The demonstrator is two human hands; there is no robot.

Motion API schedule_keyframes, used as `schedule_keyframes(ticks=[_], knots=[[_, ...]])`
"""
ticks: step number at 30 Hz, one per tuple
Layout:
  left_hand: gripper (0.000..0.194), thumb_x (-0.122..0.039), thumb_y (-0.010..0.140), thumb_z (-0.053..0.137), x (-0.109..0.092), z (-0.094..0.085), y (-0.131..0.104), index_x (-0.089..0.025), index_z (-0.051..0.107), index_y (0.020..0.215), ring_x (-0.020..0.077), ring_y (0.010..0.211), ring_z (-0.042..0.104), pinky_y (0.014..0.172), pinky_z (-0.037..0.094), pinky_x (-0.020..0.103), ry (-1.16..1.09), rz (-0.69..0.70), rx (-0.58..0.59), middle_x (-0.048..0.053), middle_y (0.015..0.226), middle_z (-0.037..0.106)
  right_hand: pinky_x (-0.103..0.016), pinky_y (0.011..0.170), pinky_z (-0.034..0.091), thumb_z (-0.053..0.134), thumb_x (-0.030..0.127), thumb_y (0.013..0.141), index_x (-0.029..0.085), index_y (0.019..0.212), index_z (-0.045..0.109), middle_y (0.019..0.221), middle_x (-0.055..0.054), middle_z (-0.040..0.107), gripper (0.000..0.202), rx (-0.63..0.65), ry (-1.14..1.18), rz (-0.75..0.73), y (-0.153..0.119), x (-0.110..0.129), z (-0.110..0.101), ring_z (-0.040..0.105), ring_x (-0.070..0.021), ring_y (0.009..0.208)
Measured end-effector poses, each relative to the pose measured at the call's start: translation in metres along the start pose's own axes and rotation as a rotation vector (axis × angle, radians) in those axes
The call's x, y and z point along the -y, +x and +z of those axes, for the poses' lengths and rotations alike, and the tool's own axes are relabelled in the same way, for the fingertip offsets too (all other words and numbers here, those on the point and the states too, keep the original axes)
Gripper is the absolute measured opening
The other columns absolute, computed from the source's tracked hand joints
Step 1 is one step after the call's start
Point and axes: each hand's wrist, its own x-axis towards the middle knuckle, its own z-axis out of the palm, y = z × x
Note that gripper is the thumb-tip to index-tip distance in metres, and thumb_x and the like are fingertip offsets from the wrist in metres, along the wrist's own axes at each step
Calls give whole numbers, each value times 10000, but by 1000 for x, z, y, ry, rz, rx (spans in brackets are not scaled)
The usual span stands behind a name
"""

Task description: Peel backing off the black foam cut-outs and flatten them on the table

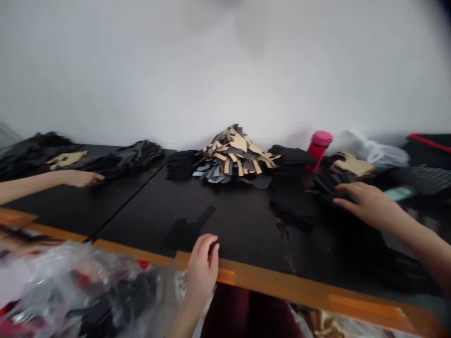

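My left hand (203, 265) is at the table's front edge, fingers curled towards the thumb. Something small and dark shows between them, too little of it to name. Just beyond lies a flat black cut piece (186, 227) with a narrow strip, hard to see against the black table (232, 220). On the right, my right hand (366, 202) reaches over a pile of black cut pieces (329, 183), thumb and fingers closed around dark material at its near side. Blur hides the exact grip. A folded black stack (291, 162) lies left of that pile.
A heap of tan and grey cut pieces (236, 152) stands by the wall. Behind my right hand are a pink bottle (319, 145), a white cord (377, 152) and a black mesh basket (426, 178). Another person's hand (82, 178) touches black pieces at left. Clear plastic bags (88, 286) hang below.
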Motion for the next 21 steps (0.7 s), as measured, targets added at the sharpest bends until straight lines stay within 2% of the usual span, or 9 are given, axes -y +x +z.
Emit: schedule_keyframes(ticks=[2,4,7,9,10,13,16,18,21], knots=[[296,-334,867,463,23,-23,15,-155,563,1081,218,1094,505,975,405,389,214,71,-119,125,1149,531,-369,932,416,494,454,806,132,1071,609,1094,-134,601,433,113,128,-154,7,27,23,559,-262,1008],[416,-382,839,505,48,-48,27,-134,516,1173,257,1170,440,1010,362,437,371,66,-114,154,1237,472,-373,965,399,489,474,797,102,1122,590,1162,-155,574,504,177,179,-189,13,52,47,530,-279,1082],[579,-471,787,547,81,-77,34,-138,471,1254,313,1219,387,998,348,503,473,54,115,167,1300,445,-410,974,385,558,442,750,38,1175,556,1197,-217,540,586,241,160,-121,21,76,70,503,-328,1121],[597,-484,766,563,96,-85,32,-154,487,1258,328,1229,372,991,348,511,492,91,234,158,1332,431,-422,932,412,605,409,721,57,1152,581,1169,-223,554,556,279,138,-78,26,84,75,525,-337,1088],[578,-480,763,567,101,-85,30,-156,512,1238,327,1222,377,988,353,504,496,114,247,154,1339,428,-420,908,425,617,394,717,77,1136,596,1151,-214,565,526,293,129,-69,27,87,74,537,-333,1071],[495,-476,765,569,100,-70,26,-164,584,1149,308,1160,426,956,390,478,488,173,192,142,1300,468,-398,852,449,632,349,722,119,1115,615,1121,-183,580,456,317,101,-50,30,96,67,565,-312,1022],[449,-472,771,565,82,-38,23,-176,616,1105,303,1119,454,913,419,473,455,245,175,138,1260,500,-384,819,455,643,310,724,133,1074,631,1074,-163,596,392,300,77,-12,40,110,58,588,-294,956],[437,-471,780,557,65,-15,23,-183,625,1101,313,1119,458,886,432,473,439,288,191,144,1258,501,-360,870,434,620,313,756,130,1125,599,1115,-155,578,412,257,76,-19,54,121,53,564,-273,1011],[430,-481,787,549,48,12,23,-207,631,1109,334,1119,470,855,442,484,430,329,182,149,1254,508,-306,981,355,592,341,790,105,1297,438,1286,-154,464,581,159,74,-49,87,141,48,448,-239,1181]])
